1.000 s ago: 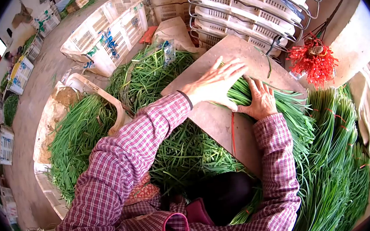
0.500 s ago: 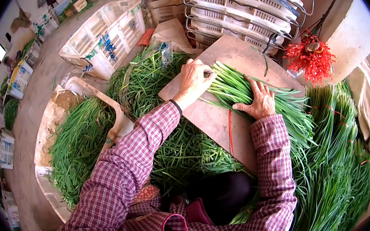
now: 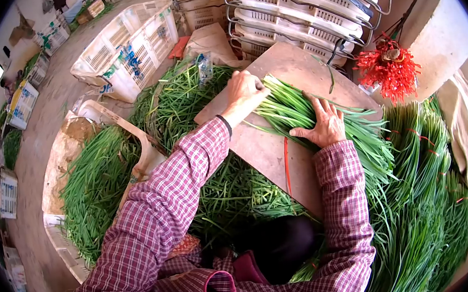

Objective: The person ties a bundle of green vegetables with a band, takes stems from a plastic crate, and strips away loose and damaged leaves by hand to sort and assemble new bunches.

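A bunch of garlic chives [image 3: 289,106] lies across a worn board [image 3: 269,159], its pale cut ends pointing up and left. At those ends my left hand [image 3: 244,92] is closed in a pinch, and what its fingertips hold, if anything, is hidden. My right hand [image 3: 327,123] rests on the bunch with fingers spread and thumb stretched out, pressing it to the board. Long green leaves hang past the board's right edge. A single red tie [image 3: 287,166] lies on the board below the bunch.
Tied chive bundles [image 3: 423,206] are heaped at the right. A bunch of red ties [image 3: 390,69] hangs above them. Loose chives [image 3: 99,188] fill a crate at the left, with more under the board. Stacked white crates [image 3: 289,17] stand behind; another crate [image 3: 126,46] is on the floor.
My left hand has turned slightly and its fingers have closed in more by the chive ends. My right hand stays on the bunch. The whole view has shifted a little.
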{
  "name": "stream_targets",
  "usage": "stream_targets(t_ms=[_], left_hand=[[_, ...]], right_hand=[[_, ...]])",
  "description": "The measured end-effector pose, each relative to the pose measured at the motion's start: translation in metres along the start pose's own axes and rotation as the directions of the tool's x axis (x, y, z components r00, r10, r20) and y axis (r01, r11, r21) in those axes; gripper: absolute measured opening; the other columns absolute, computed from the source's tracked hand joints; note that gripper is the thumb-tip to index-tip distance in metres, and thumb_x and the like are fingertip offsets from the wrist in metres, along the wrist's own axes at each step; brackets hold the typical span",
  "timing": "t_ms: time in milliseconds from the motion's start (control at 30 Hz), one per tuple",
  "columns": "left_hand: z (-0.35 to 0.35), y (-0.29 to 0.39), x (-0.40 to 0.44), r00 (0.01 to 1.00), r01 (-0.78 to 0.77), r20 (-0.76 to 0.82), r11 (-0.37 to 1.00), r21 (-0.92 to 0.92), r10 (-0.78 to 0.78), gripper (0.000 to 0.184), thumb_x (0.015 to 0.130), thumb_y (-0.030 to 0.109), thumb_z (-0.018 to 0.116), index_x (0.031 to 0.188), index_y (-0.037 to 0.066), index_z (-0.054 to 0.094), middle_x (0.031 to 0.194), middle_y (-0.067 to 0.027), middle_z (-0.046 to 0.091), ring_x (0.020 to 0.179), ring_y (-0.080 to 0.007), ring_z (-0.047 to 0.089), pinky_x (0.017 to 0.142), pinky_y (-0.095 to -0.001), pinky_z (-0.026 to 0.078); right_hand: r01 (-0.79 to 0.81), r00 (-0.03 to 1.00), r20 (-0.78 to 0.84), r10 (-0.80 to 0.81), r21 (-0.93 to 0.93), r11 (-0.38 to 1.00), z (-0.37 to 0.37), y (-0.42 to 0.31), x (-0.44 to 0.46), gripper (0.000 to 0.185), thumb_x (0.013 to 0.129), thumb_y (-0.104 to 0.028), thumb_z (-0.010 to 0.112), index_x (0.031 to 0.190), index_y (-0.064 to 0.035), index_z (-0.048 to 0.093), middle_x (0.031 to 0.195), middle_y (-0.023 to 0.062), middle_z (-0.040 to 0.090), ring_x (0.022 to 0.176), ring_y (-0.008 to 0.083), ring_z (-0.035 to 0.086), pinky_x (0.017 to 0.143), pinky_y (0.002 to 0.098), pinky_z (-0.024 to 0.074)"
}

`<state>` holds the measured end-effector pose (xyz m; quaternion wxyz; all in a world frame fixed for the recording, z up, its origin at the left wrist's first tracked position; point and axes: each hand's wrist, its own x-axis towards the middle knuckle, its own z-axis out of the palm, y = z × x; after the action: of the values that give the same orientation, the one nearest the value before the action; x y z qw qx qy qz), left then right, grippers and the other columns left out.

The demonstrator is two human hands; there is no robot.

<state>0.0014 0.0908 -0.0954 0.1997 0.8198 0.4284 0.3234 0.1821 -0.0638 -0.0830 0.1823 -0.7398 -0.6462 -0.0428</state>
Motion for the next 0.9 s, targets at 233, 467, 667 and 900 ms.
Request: stream_targets(t_ms=[233,467,667,900], left_hand=[[-0.025,-0.019,0.005,0.993,-0.119,-0.013,0.990,0.082,0.121,0.032,0.072,0.027,0.070,0.099,0.010,0.064,0.109,-0.0120,0.056,0.103,-0.0293,0.049,0.090,-0.0410,0.040],[-0.017,0.055,-0.018,0.668,-0.677,0.456,0.735,0.045,0.588,0.118,0.054,0.042,0.084,0.145,0.005,0.018,0.148,-0.0184,0.022,0.138,-0.0342,0.020,0.114,-0.0486,0.016],[0.013,0.042,-0.015,0.765,-0.518,0.496,0.850,0.095,0.411,0.124,0.048,0.048,0.084,0.143,0.000,0.020,0.144,-0.0214,0.029,0.135,-0.0360,0.026,0.112,-0.0477,0.019],[0.007,0.041,-0.048,0.803,-0.582,0.239,0.805,0.118,0.545,0.117,0.050,0.047,0.084,0.142,0.003,0.025,0.142,-0.0228,0.031,0.135,-0.0371,0.025,0.112,-0.0560,0.015]], right_hand=[[-0.005,1.000,0.016,0.006,-0.025,1.000,0.000,-0.003,-0.001,0.100,0.045,-0.054,0.082,0.134,-0.0303,0.044,0.126,0.0054,0.051,0.121,0.0286,0.046,0.097,0.0568,0.0314],[0.090,0.990,-0.104,-0.098,-0.082,0.993,0.006,-0.003,-0.011,0.086,0.053,-0.049,0.079,0.131,-0.0263,0.049,0.121,0.0048,0.052,0.110,0.0272,0.049,0.095,0.0474,0.0342],[0.113,0.983,-0.139,-0.123,-0.080,0.990,0.006,0.005,-0.014,0.082,0.055,-0.047,0.078,0.130,-0.0258,0.050,0.124,0.0042,0.051,0.113,0.0277,0.048,0.096,0.0487,0.0330],[0.072,0.994,-0.066,-0.083,-0.152,0.986,0.020,0.019,-0.012,0.088,0.055,-0.054,0.075,0.134,-0.0251,0.046,0.129,0.0050,0.049,0.120,0.0299,0.045,0.100,0.0503,0.0314]])
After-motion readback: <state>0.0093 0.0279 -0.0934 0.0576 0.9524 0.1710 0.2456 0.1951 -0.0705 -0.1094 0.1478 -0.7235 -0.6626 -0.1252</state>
